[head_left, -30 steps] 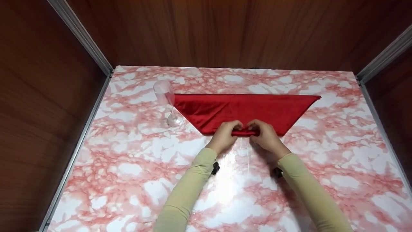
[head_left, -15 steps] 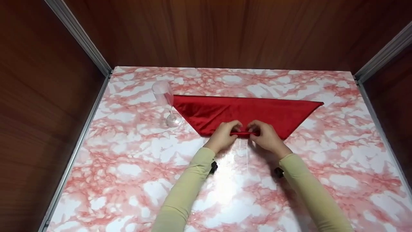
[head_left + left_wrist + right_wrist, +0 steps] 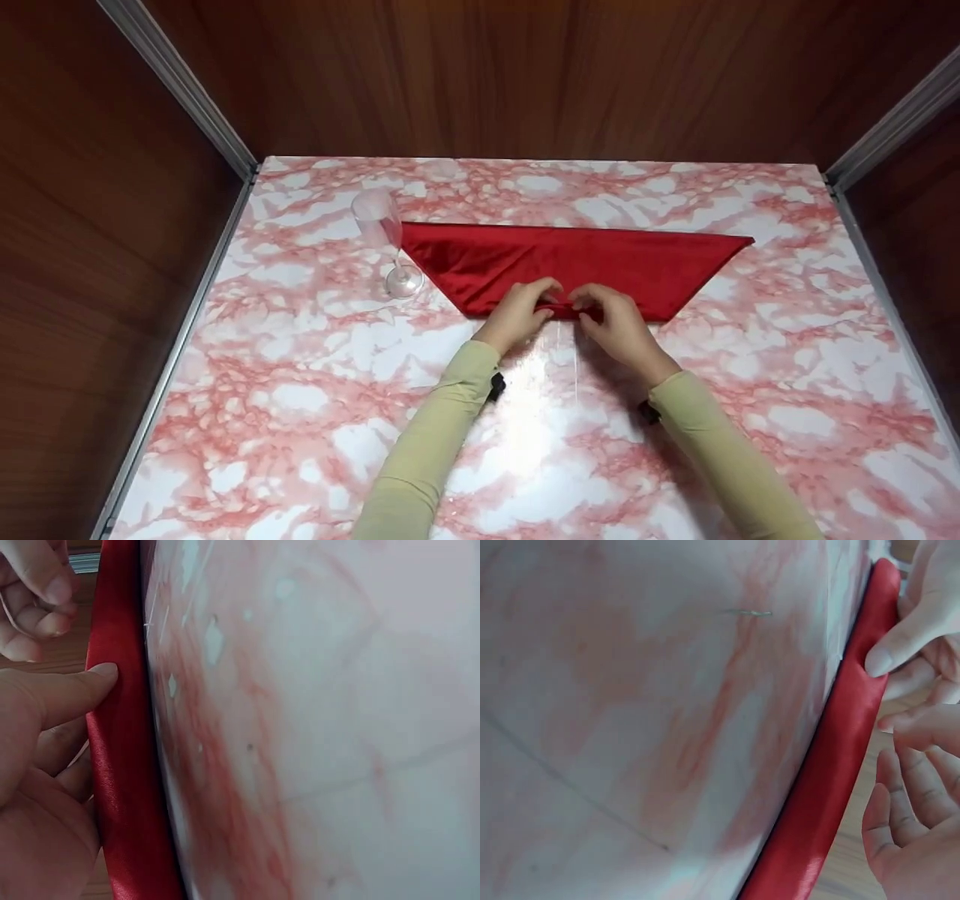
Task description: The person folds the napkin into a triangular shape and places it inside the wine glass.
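Note:
A red satin cloth (image 3: 585,255), folded into a trapezoid with its long edge at the back, lies on the table. At the middle of its front edge my left hand (image 3: 517,315) pinches a narrow roll, thumb in front and fingers behind. My right hand (image 3: 619,330) hovers right beside that edge; both wrist views show its loosely curled fingers (image 3: 900,814) apart from the cloth. In the left wrist view the left thumb (image 3: 90,686) presses on the red roll (image 3: 124,750). A clear stemmed glass (image 3: 379,217) stands upright by the cloth's left corner.
The table (image 3: 300,420) has a red and white marbled top. Dark wood panels (image 3: 480,82) rise at the back and both sides, with metal strips along their corners. Light glares between the forearms.
My right hand has let go of the rolled front edge and drawn slightly back. The cloth's right corner has shifted a little toward the front. The left hand keeps its hold.

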Demonstrator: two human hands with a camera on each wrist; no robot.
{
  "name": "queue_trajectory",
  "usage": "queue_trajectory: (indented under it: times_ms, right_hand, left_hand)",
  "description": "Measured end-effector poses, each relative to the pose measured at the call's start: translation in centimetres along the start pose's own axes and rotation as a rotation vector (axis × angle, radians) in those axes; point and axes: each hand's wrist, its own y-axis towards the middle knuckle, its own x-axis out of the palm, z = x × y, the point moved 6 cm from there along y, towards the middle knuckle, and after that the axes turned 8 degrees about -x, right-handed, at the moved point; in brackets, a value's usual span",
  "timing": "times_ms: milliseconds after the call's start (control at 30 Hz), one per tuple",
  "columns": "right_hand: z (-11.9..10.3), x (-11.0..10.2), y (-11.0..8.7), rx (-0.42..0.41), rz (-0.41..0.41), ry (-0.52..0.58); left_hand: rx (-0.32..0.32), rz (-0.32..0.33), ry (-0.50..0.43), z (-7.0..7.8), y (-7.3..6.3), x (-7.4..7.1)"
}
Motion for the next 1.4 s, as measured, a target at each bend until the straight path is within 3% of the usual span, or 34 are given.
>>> queue_trajectory:
  times_ms: [200,367,567,800,1400]
  right_hand:
    - [1.0,0.3,0.0,0.06,-0.035,0.032]
    - [1.5,0.4,0.2,0.08,-0.056,0.041]
    - [2.1,0.4,0.5,0.094,-0.056,0.043]
    - [2.6,0.3,0.8,0.116,-0.055,0.056]
    - [3.5,0.4,1.9,0.115,-0.019,0.053]
  left_hand:
    - [-0.033,-0.026,-0.016,-0.1,0.3,0.0]
    - [-0.04,-0.01,-0.001,-0.2,0.5,-0.2]
    - [-0.009,0.027,-0.002,0.2,0.4,-0.7]
    - [0.043,0.023,-0.067,0.6,0.6,-0.8]
    - [0.06,0.025,-0.11,0.5,1.1,-0.7]
